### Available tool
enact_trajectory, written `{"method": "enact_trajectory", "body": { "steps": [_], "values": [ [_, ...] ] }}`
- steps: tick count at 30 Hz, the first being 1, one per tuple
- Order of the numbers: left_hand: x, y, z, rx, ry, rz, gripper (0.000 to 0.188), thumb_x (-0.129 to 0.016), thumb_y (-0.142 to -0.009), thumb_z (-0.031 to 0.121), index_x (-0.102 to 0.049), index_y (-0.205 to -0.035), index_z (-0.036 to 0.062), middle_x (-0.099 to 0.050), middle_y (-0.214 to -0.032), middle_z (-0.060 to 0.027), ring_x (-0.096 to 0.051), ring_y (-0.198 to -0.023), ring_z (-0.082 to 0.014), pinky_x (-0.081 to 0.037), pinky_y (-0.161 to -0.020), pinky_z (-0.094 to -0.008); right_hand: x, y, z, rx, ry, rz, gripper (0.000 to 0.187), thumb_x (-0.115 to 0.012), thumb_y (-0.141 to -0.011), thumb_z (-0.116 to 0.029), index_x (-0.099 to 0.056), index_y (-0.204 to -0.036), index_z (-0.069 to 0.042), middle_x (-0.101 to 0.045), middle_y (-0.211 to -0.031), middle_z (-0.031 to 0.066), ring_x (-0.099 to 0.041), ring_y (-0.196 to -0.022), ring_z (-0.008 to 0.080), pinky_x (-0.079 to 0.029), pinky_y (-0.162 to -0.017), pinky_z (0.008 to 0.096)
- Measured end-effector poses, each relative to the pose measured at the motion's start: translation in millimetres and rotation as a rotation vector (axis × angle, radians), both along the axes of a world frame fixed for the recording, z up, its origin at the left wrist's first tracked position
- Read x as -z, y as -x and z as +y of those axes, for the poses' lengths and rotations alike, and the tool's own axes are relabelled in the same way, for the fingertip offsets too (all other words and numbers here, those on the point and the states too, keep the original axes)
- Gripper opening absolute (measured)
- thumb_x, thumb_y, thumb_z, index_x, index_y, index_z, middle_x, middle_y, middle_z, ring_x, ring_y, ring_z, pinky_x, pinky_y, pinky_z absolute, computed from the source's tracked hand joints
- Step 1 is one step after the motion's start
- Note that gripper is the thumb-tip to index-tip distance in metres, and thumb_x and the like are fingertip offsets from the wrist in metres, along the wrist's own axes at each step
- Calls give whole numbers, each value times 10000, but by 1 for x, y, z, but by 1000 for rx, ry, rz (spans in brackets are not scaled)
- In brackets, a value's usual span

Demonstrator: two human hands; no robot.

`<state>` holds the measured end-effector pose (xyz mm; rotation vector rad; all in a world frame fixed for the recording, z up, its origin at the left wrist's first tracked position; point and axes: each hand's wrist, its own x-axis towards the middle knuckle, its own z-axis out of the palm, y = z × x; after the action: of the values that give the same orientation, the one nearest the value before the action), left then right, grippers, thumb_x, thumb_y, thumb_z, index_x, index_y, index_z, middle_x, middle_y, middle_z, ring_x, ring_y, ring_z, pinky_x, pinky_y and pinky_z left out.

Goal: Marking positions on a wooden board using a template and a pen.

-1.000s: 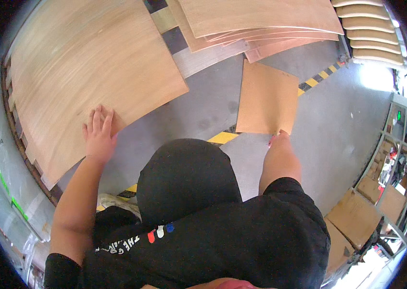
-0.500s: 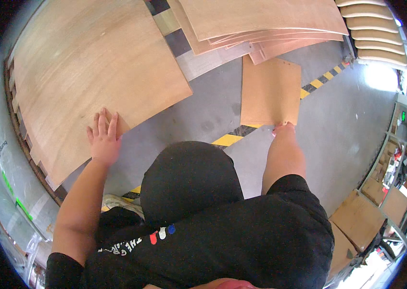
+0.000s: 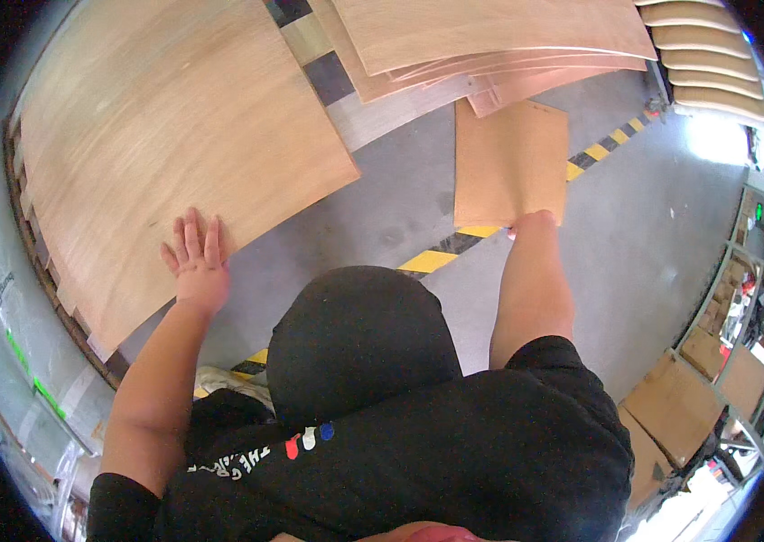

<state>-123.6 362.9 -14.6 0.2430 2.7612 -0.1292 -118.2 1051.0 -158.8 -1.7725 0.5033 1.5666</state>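
Note:
My left hand (image 3: pixel 199 262) lies on the near edge of a large plywood sheet (image 3: pixel 183 126), its fingers stretched out and apart. This sheet tops a stack at the left. At the right, my arm reaches forward and my right hand (image 3: pixel 534 223) is closed at the near edge of a smaller, roughly rectangular brown board (image 3: pixel 510 167). Most of its fingers are hidden by the wrist. The far end of the brown board touches or slips under a fanned stack of thin plywood sheets (image 3: pixel 490 36).
Black-and-yellow tape (image 3: pixel 432 260) crosses the grey floor (image 3: pixel 617 262). Curved tan pieces (image 3: pixel 703 41) are stacked at the far right. Along the right stand shelves (image 3: pixel 748 307) with boxes, and cardboard (image 3: pixel 674 406) below. Plastic-wrapped goods (image 3: pixel 16 334) line the left side.
My right hand has moved slightly forward, and the near edge of the brown board has shifted a little away from me. The left hand stays on the plywood sheet.

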Motion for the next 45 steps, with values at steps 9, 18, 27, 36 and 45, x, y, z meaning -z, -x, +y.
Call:
{"method": "enact_trajectory", "body": {
  "steps": [9,18,27,36,45],
  "values": [
    [3,2,4,7,-29,16,863,-654,-907,168,-203,-1640,239,-37,-1729,-158,-41,-1585,-430,-36,-1205,-710,-20,18,-12,-708,-82,-198,316,-561,-1031,-354,-581,-1121,-52,-562,-892,61,-486,-650,184,-408,-559,329],
    [5,4,5,12,-41,42,822,-646,-919,180,-237,-1628,254,-77,-1724,-163,-85,-1580,-436,-69,-1188,-728,-1,29,-18,-798,-257,-298,287,-554,-1028,-346,-588,-1194,-113,-639,-1107,34,-611,-851,201,-483,-697,353],
    [9,-1,-1,21,-42,93,768,-613,-937,182,-266,-1618,258,-114,-1719,-169,-125,-1572,-444,-71,-1186,-732,-38,63,-50,-778,-81,-197,285,-536,-1036,-360,-609,-1185,-129,-614,-1008,42,-553,-808,151,-379,-637,289],
    [12,5,7,23,-31,54,790,-602,-918,164,-255,-1622,253,-102,-1723,-161,-105,-1578,-436,-63,-1194,-726,-24,83,-94,-2288,-994,-1375,593,-619,-961,-410,-549,-1392,-8,-576,-1431,162,-584,-1261,333,-475,-1022,469],
    [21,0,-2,71,-7,141,909,-698,-854,155,-237,-1635,214,-75,-1725,-174,-70,-1583,-428,-97,-1195,-708,-62,121,-187,-2741,-1073,-1512,484,-588,-950,-299,-564,-1335,-7,-641,-1323,222,-629,-1233,382,-507,-1027,497]
  ]
}}
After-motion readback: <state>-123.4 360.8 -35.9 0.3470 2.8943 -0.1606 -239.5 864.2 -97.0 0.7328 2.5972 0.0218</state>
